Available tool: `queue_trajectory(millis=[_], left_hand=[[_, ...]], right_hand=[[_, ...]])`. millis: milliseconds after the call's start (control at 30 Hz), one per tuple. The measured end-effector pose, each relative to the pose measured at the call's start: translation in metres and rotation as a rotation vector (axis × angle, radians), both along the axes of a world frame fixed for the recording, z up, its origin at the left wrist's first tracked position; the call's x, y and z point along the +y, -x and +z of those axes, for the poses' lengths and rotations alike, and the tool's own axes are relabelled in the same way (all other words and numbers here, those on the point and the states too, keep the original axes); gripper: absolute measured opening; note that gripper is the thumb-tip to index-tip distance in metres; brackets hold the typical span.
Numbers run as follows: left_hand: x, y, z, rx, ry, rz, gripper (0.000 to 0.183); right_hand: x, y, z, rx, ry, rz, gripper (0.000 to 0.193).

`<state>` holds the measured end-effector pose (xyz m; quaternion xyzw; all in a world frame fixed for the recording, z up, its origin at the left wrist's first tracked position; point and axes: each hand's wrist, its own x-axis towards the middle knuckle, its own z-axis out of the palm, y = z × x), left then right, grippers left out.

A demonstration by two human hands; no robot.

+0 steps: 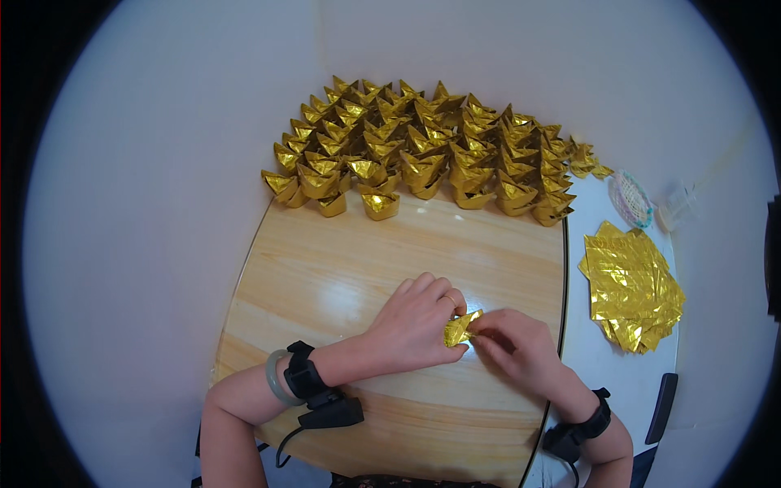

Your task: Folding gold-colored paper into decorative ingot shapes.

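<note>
Head view, then: what do the two hands have between them?

One small folded piece of gold paper (460, 329), over the right-hand part of the wooden worktop (342, 276), near the person

And how does each grip stand?

The left hand (419, 317) pinches the piece between thumb and fingers, back of the hand upward; the right hand (521, 346) has its fingertips drawn together, pinching the piece at its right edge

Anything worn on the arms?

A black strapped device (303, 374) on the left wrist, with a pale bangle (275, 379) beside it, and another black device (595, 419) on the right wrist; a thin ring (449, 301) circles one left finger

What stands farther off?

Gold boat-shaped paper pieces (423, 168), crowded in rows along the far side of the wooden worktop, many nested into one another

And to the right?

On the white surface (586, 374) alongside, a loose pile of gold sheets (634, 289), their corners turned different ways; beyond it, a pastel woven basket (631, 199) tilted on its side, just beside a clear cup (676, 210)
</note>
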<state>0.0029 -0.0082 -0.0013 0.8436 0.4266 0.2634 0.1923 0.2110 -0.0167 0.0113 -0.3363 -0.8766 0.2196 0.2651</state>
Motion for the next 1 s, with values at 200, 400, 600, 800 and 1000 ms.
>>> queue_trajectory(millis=[200, 400, 600, 800, 1000], left_hand=[[0.000, 0.000, 0.002, -0.040, 0.048, -0.024, 0.038], [0.005, 0.002, 0.001, -0.420, 0.365, -0.075, 0.023], [0.005, 0.000, 0.008, -0.634, 0.820, -0.010, 0.020], [0.003, -0.003, 0.009, -0.669, 0.851, -0.020, 0.020], [0.006, 0.001, 0.009, -0.779, 0.900, 0.047, 0.016]], right_hand=[[0.007, 0.004, 0.003, 0.025, 0.099, -0.213, 0.028], [0.006, 0.002, 0.002, 0.275, 0.626, -0.349, 0.028], [0.007, 0.004, 0.005, 0.483, 0.733, -0.335, 0.017], [0.011, 0.005, 0.007, 0.329, 0.667, -0.361, 0.014], [0.010, 0.003, 0.007, 0.565, 0.758, -0.394, 0.015]])
